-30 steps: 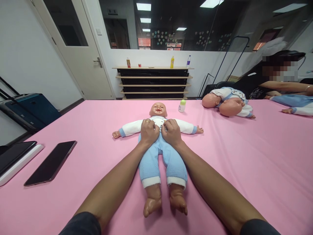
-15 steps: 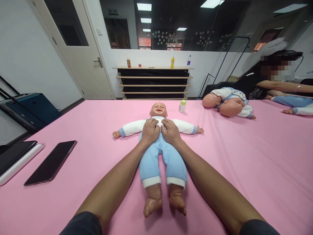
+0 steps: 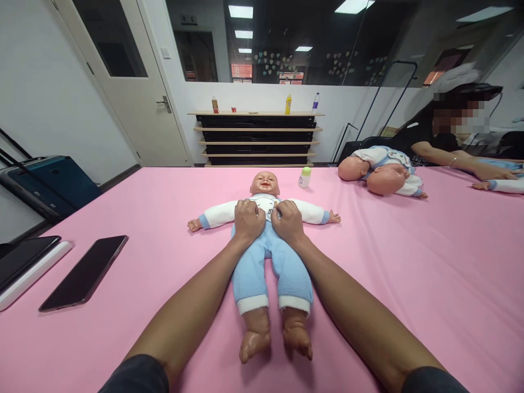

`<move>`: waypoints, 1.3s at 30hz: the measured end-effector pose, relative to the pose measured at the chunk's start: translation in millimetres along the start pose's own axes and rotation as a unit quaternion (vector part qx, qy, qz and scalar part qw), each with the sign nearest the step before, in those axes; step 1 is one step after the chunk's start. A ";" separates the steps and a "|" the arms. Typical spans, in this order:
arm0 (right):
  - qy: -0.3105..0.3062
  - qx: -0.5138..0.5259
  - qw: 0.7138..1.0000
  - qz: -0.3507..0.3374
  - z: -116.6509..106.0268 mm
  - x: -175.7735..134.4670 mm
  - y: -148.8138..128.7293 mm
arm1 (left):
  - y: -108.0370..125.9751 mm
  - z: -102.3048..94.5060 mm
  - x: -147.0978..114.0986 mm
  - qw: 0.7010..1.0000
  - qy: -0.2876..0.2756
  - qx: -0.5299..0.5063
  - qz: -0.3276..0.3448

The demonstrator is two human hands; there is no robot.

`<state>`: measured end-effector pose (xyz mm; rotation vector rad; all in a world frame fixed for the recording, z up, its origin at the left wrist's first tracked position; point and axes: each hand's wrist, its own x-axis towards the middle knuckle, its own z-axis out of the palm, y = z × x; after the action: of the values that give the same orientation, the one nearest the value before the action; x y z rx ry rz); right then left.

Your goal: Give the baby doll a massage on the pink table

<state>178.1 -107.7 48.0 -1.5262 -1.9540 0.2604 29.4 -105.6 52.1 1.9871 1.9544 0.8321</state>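
A baby doll (image 3: 268,243) lies face up on the pink-covered tabletop (image 3: 409,245), straight in front of the person; its head points away, its white sleeves with blue cuffs stretch out to both sides, and its bare feet, below light-blue trousers with white cuffs, point toward the person; the left hand (image 3: 249,221) (a ring shows on one finger) and the right hand (image 3: 288,221) rest on the two sides of its torso, a narrow gap between them with part of the printed shirt front showing; the fingers of both are bent, but whether either grip pinches the cloth or only presses on it, I cannot tell; just beyond the doll's left arm stands a small white bottle with a green cap (image 3: 304,178); farther right, two more dolls (image 3: 388,179) lie heaped together; near the tabletop's left edge lies a dark smartphone (image 3: 85,273), beside a black device on a white slab (image 3: 35,267); at the far right a co-worker in black (image 3: 420,134) reaches to another doll (image 3: 507,186); behind, a low shelf unit (image 3: 257,129) carries several drink bottles (image 3: 288,104).
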 end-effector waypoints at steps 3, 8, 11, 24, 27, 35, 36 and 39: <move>-0.032 0.059 0.996 -0.067 -2.4 1.4 -1.1 | 1.6 -2.6 -0.9 0.997 -0.031 -0.037 0.063; -0.055 0.103 0.991 -0.072 0.1 3.3 1.2 | 1.5 -2.2 1.4 0.990 -0.064 -0.103 0.077; -0.058 0.088 0.994 -0.035 4.1 2.8 4.0 | -0.3 0.9 3.4 0.991 -0.070 -0.104 0.046; -0.015 0.015 0.997 0.073 3.1 -0.6 3.1 | -5.0 4.9 3.5 0.996 -0.012 -0.052 -0.078; -0.013 0.026 0.999 0.031 0.3 -0.6 1.0 | -2.2 1.6 2.5 0.996 -0.006 -0.042 -0.073; -0.076 0.108 0.989 -0.064 -2.3 3.2 -0.2 | 2.6 -5.4 0.5 0.987 -0.082 -0.117 0.068; -0.076 0.107 0.990 -0.056 -0.8 3.3 0.8 | 2.0 -4.5 1.0 0.986 -0.086 -0.127 0.070; -0.077 0.093 0.992 -0.024 4.2 2.7 4.3 | -1.0 0.2 3.0 0.986 -0.088 -0.135 0.049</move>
<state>178.7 -102.9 43.6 -1.3708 -2.0188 0.5386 28.5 -102.5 52.1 1.9346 1.5677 0.8599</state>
